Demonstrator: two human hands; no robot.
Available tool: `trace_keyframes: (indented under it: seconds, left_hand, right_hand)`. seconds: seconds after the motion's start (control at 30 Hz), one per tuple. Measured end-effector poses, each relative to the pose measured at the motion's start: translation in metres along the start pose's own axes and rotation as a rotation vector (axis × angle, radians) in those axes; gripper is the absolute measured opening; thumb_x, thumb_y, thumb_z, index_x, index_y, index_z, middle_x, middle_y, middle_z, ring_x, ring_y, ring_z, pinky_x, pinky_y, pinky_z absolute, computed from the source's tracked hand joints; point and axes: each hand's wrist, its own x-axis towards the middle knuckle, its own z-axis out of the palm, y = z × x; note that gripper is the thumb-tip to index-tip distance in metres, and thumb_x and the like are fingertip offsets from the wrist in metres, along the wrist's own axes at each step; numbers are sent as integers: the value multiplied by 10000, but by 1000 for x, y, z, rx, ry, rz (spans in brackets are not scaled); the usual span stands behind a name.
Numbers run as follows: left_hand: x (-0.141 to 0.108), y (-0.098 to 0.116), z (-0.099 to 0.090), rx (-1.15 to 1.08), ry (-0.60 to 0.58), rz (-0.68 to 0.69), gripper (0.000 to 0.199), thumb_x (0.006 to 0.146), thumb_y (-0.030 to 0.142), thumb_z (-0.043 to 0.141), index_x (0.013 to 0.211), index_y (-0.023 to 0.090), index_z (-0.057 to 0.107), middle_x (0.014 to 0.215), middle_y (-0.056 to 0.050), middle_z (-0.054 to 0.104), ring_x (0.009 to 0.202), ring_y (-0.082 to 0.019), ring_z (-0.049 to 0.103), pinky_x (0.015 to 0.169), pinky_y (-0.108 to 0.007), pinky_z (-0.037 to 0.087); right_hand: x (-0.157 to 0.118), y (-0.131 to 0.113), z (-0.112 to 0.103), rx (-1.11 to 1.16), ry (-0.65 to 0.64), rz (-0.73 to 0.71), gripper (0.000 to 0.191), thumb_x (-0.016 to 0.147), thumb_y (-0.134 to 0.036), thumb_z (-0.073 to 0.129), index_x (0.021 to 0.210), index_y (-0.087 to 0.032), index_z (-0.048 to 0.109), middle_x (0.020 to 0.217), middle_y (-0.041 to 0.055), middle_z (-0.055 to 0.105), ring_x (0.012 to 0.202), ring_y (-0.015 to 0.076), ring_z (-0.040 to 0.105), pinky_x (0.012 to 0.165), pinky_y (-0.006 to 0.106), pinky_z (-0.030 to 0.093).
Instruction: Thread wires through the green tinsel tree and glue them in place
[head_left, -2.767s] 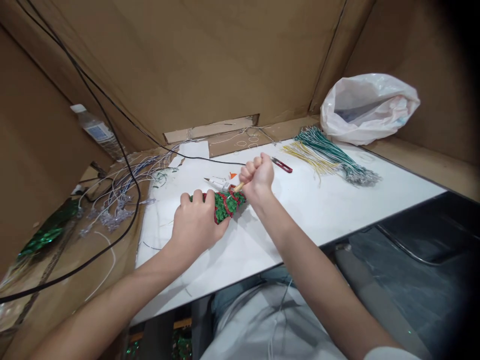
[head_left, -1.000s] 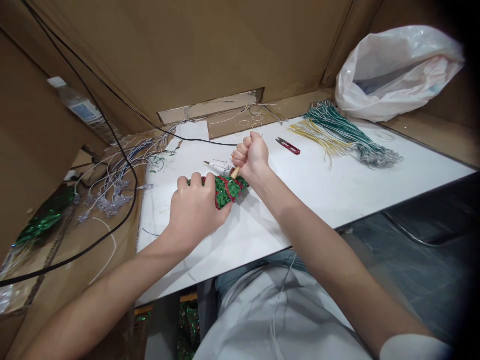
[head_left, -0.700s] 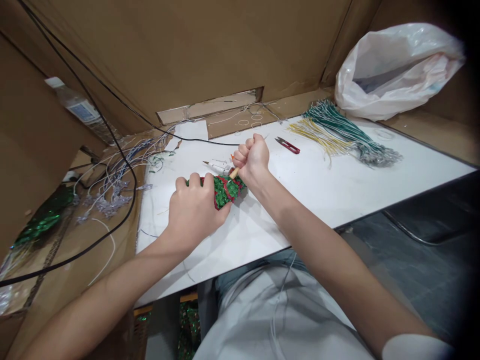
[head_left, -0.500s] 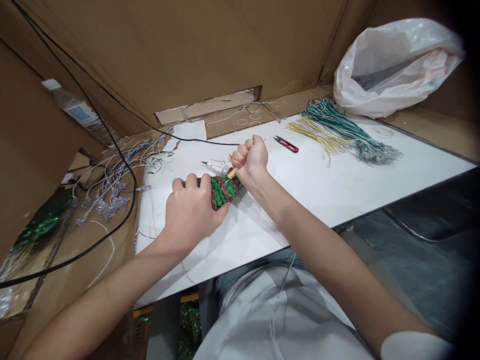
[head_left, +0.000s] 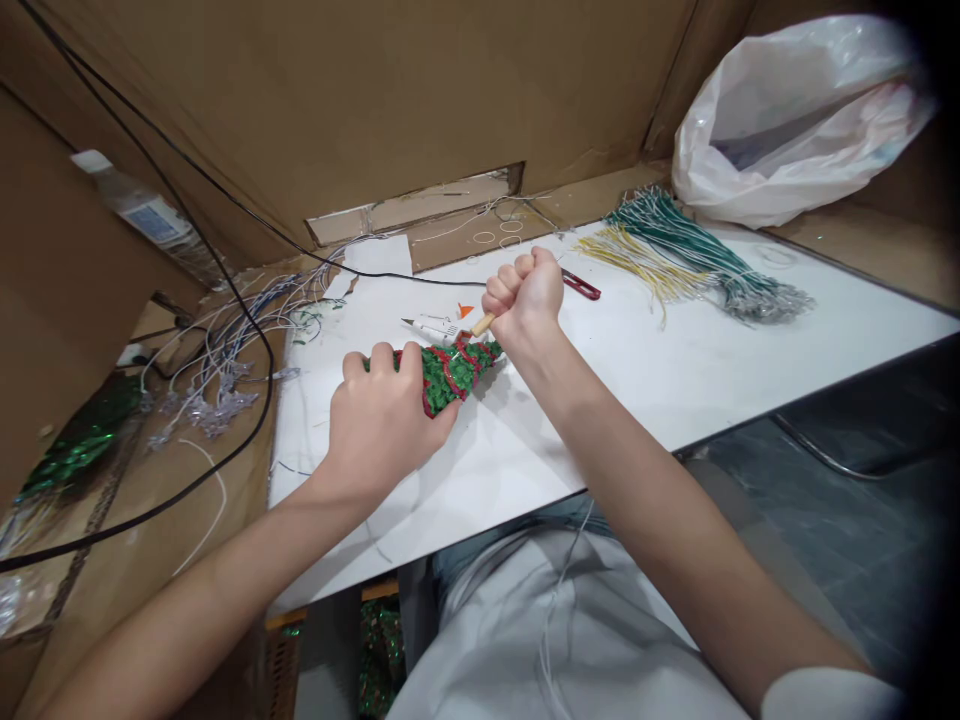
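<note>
A small green tinsel Christmas tree (head_left: pixel 450 378) with red trim lies on its side on the white tabletop. My left hand (head_left: pixel 379 415) is wrapped over its wider end and hides that part. Just beyond the tree's tip, my right hand (head_left: pixel 529 300) makes a fist around a tool with a light wooden handle (head_left: pixel 482 325). The handle's end points at the tree, and a thin shaft seems to run from it toward the tinsel; I cannot tell whether it goes in. Behind the tree lie a white pen-shaped tool (head_left: pixel 437 328) and a small orange cap (head_left: pixel 466 310).
Red thread snips (head_left: pixel 582 285) lie partly behind my right fist. Farther right are yellow wires (head_left: pixel 649 265) and a green wire bundle (head_left: pixel 697 245), below a white plastic bag (head_left: pixel 750 180). Tangled wires (head_left: pixel 225 340), a black cable (head_left: pixel 262 375) and a plastic bottle (head_left: pixel 154 215) are at left.
My right hand has moved right and slightly up with the wooden-handled tool, uncovering the tree's tip and the orange cap. It now covers part of the snips. My left hand stays put.
</note>
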Motion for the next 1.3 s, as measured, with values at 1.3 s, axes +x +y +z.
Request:
trace_keyframes:
  seconds: [1.3]
  left_hand:
    - [1,-3,1,-2,5,4,496,762,517,525,1049,117,581,938,-166,596,908,-364,534,675,-380,417]
  right_hand:
    - [-2,9,2,-66,-136,36,418,915,-363,336,594,-222,108,431,-99,82,352,56,75,325,180,71]
